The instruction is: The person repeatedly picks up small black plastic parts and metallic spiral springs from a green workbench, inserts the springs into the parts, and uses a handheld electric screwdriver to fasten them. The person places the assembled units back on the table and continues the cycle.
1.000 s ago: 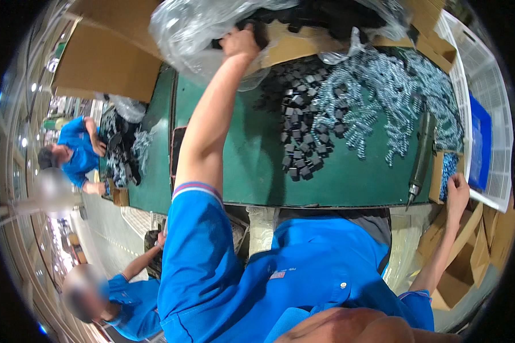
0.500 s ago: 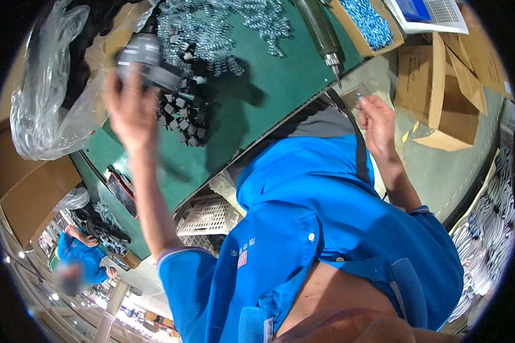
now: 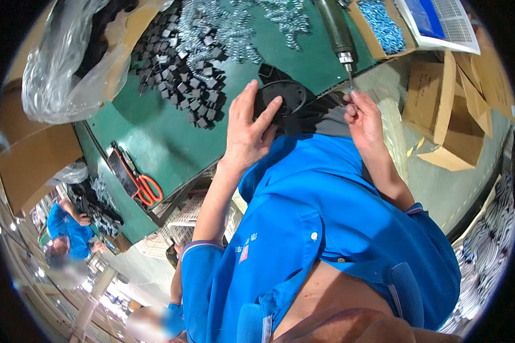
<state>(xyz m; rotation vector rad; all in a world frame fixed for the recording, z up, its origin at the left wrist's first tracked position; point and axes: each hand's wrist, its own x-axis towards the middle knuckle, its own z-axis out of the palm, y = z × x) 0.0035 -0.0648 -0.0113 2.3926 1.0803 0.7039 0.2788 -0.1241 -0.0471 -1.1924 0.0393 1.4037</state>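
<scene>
My left hand [image 3: 249, 128] grips a black plastic part [image 3: 289, 96] with a rounded, dish-like end, at the near edge of the green table. Its thumb and fingers press on the part's left side. Farther right, my right hand [image 3: 363, 120] is closed in a pinch at the tip of a dark green power screwdriver [image 3: 336, 31], which points down toward me. A tiny bluish screw [image 3: 351, 90] shows between the fingertips and the bit. The part's underside is hidden.
Small black blocks [image 3: 189, 91] lie heaped left of centre, beside piled silvery springs [image 3: 229, 28]. A box of blue screws [image 3: 380, 26] stands far right. Orange-handled scissors [image 3: 149, 188] lie on the left near edge. Open cartons [image 3: 440, 108] stand right. Another person [image 3: 71, 228] works at lower left.
My left hand has come right from over the black blocks to the near edge with the black part. My right hand now meets the screwdriver's tip. The view has shifted slightly.
</scene>
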